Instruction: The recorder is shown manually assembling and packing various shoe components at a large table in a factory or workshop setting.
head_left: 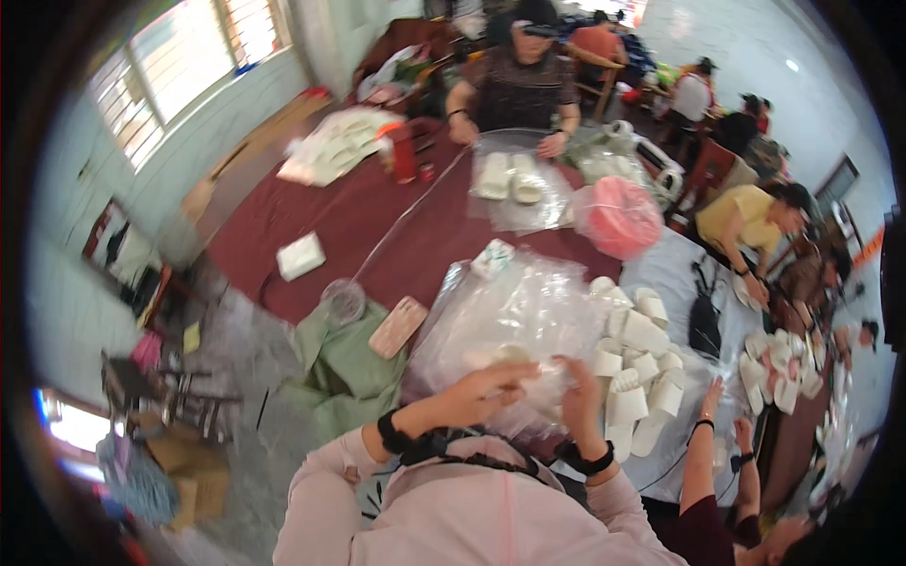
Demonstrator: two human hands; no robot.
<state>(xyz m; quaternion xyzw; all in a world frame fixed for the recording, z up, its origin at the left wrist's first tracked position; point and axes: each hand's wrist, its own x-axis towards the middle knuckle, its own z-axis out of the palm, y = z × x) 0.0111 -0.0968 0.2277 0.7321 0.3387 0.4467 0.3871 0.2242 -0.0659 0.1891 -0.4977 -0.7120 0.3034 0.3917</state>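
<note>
A stack of clear plastic bags (pixel 510 302) lies on the table in front of me. Over its near edge, my left hand (pixel 486 391) reaches to the right, fingers stretched out. Facing it is my right hand (pixel 580 401), raised with the fingers bent and smeared by motion; whether it pinches plastic film cannot be made out. Under my left fingers shows a blurred whitish thing (pixel 505 354) of unclear kind. Right beside my right hand is a pile of white slippers (pixel 637 368). A phone in a pink case (pixel 398 327) lies left of the bags.
Across the dark red table (pixel 396 250), a person (pixel 524 85) handles a bag with white slippers (pixel 510 179). A pink roll (pixel 618 217) in plastic stands right of it. Green cloth (pixel 349 358) hangs left. A co-worker's arms (pixel 703 443) reach in at lower right.
</note>
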